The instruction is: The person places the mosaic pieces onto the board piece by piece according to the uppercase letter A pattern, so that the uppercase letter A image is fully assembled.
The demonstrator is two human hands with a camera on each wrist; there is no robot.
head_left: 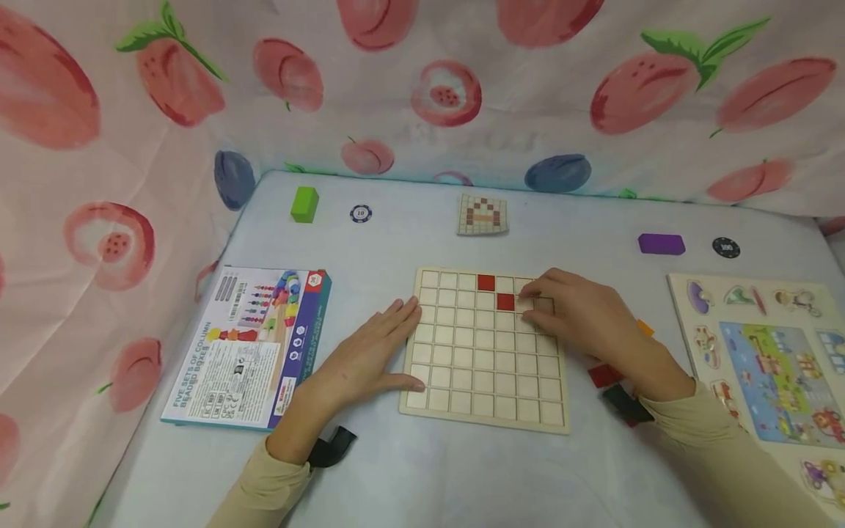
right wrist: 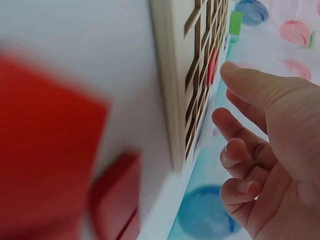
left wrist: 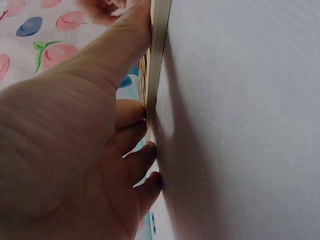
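Observation:
A wooden grid board (head_left: 477,357) lies on the table in the head view. Two red square tiles sit in its cells: one tile (head_left: 486,282) in the far row, another tile (head_left: 505,302) one row nearer and one column to the right. My left hand (head_left: 366,359) rests along the board's left edge, fingers fairly straight and thumb spread toward the near corner. Over the far right part of the board is my right hand (head_left: 581,312), its thumb and index finger apart beside the nearer red tile. In the right wrist view, nothing shows between that hand's (right wrist: 265,145) fingers.
Loose red tiles (head_left: 604,375) and an orange piece (head_left: 645,328) lie by the right wrist. A patterned card (head_left: 483,215) stands beyond the board. A bead-toy box (head_left: 244,352) is left, a picture puzzle (head_left: 782,381) right. Green (head_left: 305,204) and purple (head_left: 661,244) blocks lie farther back beside chips.

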